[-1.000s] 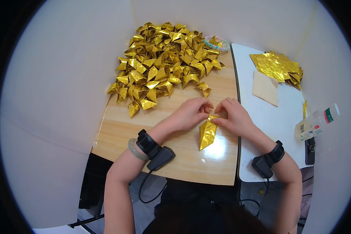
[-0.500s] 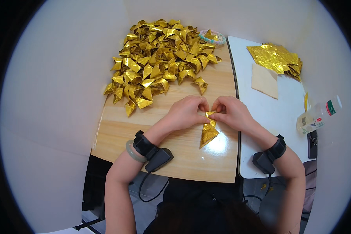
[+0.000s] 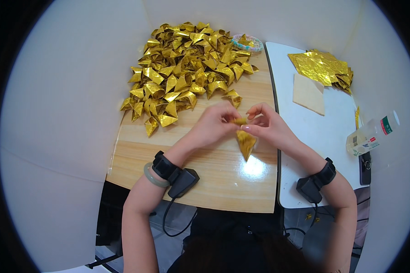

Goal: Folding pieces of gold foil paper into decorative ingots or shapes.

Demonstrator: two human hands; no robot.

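A partly folded piece of gold foil paper (image 3: 246, 144) hangs between my hands over the wooden table, its pointed end toward me and slightly blurred. My left hand (image 3: 217, 122) pinches its upper left part, the fingertips partly hidden. On the other side my right hand (image 3: 269, 125) has thumb and fingers closed around the top edge of the same paper, its forefinger raised. Just beyond my hands lies a single folded gold paper ingot (image 3: 233, 97), near the big pile of folded gold paper ingots (image 3: 182, 68).
On the white table (image 3: 300, 164) to the right lie a stack of flat gold foil sheets (image 3: 321, 68) and a beige square board (image 3: 308, 94). A clear bottle (image 3: 372, 134) leans there above a dark phone-like object (image 3: 365, 168). A beaded bracelet (image 3: 247, 43) rests beside the pile.
The foil paper has been lifted and turned a little, its point now straighter toward me. My left hand has shifted slightly away from me, and the right forefinger has risen.
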